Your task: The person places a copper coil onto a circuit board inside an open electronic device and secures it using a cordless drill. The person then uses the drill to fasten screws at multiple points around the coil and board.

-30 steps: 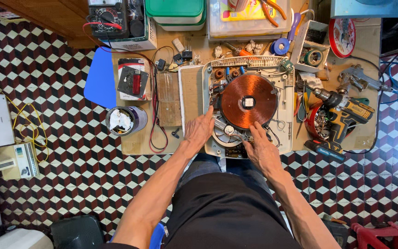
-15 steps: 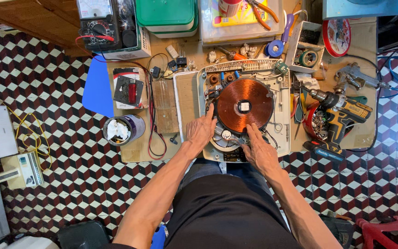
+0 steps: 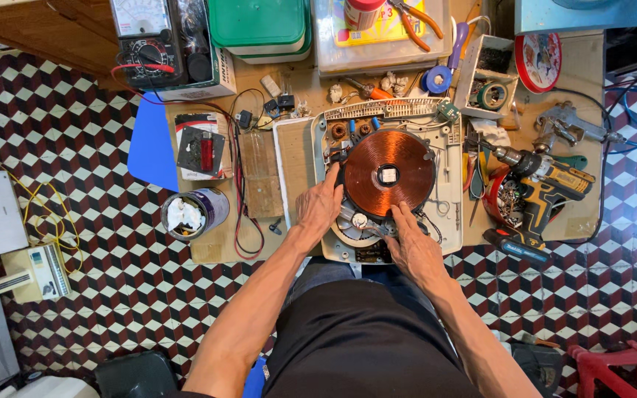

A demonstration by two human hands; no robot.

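Head view, looking straight down at a low wooden workbench (image 3: 576, 66) over checkered tile. Opened induction cooker (image 3: 447, 221), white casing, sits at bench centre near the front edge; round copper coil (image 3: 388, 173) exposed in the middle of it.

Left hand (image 3: 318, 206) lies flat on the cooker's left side, fingers loosely together, tips touching the coil's left rim; holds nothing. Right hand (image 3: 413, 247) is at the coil's lower right edge, fingers curled narrow and pressing down beside the small fan (image 3: 355, 221) and wiring below the coil. Can't tell if it pinches a wire or only touches.

Around it: cordless drill (image 3: 543, 184) lying just right of the cooker, analog multimeter (image 3: 145, 37) top left with red lead trailing, green lidded box (image 3: 259, 26) top centre, blue tape roll (image 3: 436, 77), pliers (image 3: 411, 15) on a clear box, tin can (image 3: 193, 214) at left edge, red bowl of screws (image 3: 499, 199) under the drill.

Judgement on doing this well: likely seating or freeing the coil. Keep the left hand steadying the rim, not pressing on the windings. Right fingertips should work at the edge mount, keeping thin leads clear of pinching. Lift evenly, no tilt, since wires under the coil look short.
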